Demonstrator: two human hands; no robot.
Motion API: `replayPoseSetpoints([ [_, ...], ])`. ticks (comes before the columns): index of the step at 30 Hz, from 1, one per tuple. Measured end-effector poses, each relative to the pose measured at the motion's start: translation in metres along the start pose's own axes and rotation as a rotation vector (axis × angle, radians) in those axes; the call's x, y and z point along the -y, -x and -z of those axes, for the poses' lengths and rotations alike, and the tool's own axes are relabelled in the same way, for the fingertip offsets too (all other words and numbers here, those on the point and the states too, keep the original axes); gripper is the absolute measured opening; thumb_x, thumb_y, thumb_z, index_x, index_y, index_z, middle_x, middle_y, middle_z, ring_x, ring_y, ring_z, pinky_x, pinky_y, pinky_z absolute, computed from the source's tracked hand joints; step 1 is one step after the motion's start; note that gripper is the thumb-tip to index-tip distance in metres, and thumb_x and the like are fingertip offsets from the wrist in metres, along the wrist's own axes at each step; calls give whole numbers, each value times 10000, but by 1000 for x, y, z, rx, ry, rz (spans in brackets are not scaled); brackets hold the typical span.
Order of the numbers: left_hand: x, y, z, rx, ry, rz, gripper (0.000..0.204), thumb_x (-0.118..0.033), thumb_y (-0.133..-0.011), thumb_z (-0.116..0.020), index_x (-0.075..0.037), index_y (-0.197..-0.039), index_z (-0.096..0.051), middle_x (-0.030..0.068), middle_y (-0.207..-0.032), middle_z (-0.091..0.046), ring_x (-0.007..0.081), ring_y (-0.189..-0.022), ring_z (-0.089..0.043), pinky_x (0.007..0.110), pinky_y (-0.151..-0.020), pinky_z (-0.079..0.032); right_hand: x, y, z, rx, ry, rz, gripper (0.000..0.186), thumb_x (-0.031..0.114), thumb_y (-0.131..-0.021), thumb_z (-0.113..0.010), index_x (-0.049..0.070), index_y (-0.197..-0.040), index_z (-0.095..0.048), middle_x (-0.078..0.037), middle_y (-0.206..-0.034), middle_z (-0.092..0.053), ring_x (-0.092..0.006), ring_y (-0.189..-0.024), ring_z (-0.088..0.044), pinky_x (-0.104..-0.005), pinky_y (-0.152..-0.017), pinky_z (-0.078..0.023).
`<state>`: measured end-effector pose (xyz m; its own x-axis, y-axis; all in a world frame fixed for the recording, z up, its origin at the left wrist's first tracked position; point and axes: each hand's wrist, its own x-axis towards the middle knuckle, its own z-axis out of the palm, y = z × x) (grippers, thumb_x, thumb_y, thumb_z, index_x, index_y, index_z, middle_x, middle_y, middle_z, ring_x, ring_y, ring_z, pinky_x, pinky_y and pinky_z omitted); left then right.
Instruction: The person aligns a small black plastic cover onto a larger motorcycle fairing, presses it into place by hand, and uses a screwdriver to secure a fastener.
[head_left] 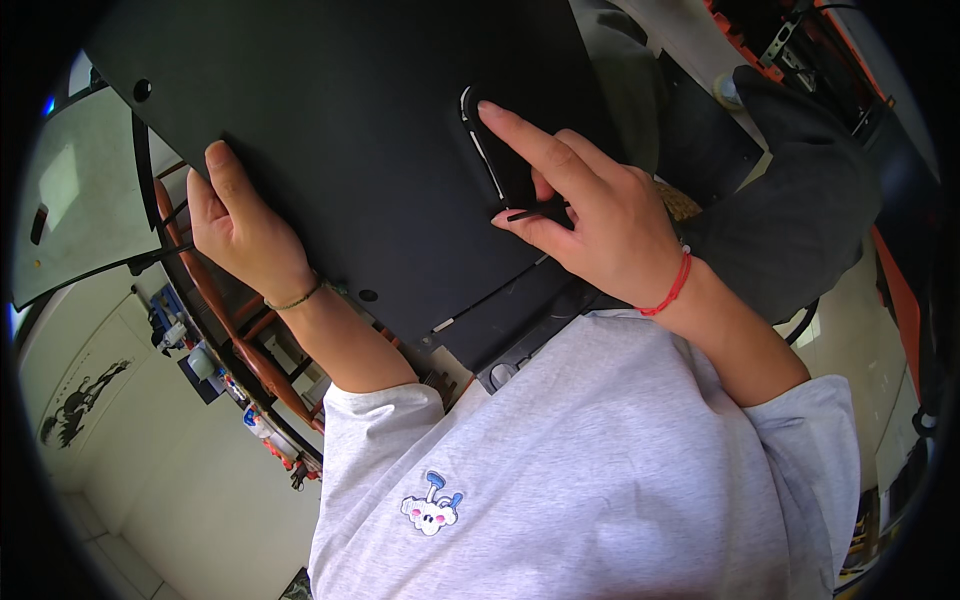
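Looking down through the head camera, we find a large flat black panel (pixel 330 150) lying across our lap and against our chest, its lower corner tucked against the grey shirt (pixel 600 470). Our left hand (pixel 240 230) clasps the panel's left edge, thumb on top and fingers curled under. Our right hand (pixel 590 215) rests on the face near a raised oval recess (pixel 490 150), forefinger stretched along it and thumb pinching a thin black cable tie (pixel 535 213). We judge the panel stiff, smooth, fairly light for its spread and awkward rather than heavy; edges and corners offer the surest hold, the face looks slippery. Small round holes dot its face. No labels show on it. A small cartoon patch (pixel 432 505), white with blue, sits on the shirt; a dark horse picture (pixel 85 400) marks the pale wall at lower left.
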<state>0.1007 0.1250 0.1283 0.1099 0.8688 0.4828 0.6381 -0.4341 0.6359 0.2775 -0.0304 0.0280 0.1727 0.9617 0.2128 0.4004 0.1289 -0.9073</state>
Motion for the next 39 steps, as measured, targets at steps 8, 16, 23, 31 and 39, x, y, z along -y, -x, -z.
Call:
replayPoseSetpoints([
  [8,-2,1,0,1,35,-6,357,-319,-1014,-580,0,-855,-598,-55,-723,-544,22,-671,-429,182,-601,-340,-9,-20,-4,-99,-179,8,773,206,-780,-804,229,-1466,-449,-12,-761,-578,-112,-563,-532,-259,-547,-510],
  [16,-2,1,0,-10,57,-23,322,-293,-1013,-585,9,-912,-629,-55,-745,-567,19,-681,-441,174,-613,-335,-10,-44,24,-50,-81,-302,1147,490,-623,-902,-104,-1434,-349,-258,-1380,-453,-262,-960,-557,-332,-869,-476],
  [23,-5,-5,-3,12,68,-18,297,-276,-1011,-590,7,-939,-644,-51,-770,-583,22,-695,-458,175,-627,-346,-27,-42,13,-163,215,-156,972,471,-727,-848,-86,-1402,-425,-130,-1030,-661,-201,-994,-636,-312,-929,-489],
  [31,-15,-5,1,18,163,120,298,-251,-979,-635,15,-1114,-641,5,-967,-644,66,-864,-558,213,-752,-444,-27,-49,24,-49,-240,-224,924,482,-746,-837,-94,-1361,-460,-145,-1196,-627,-196,-1104,-604,-297,-965,-466],
  [39,-11,4,8,163,727,347,580,-69,-852,-629,33,-1393,-446,186,-1213,-618,271,-1058,-645,342,-919,-537,-21,-45,28,-87,-360,-244,863,465,-784,-815,-80,-1358,-471,-87,-1086,-638,-103,-909,-588,-223,-804,-467],
])
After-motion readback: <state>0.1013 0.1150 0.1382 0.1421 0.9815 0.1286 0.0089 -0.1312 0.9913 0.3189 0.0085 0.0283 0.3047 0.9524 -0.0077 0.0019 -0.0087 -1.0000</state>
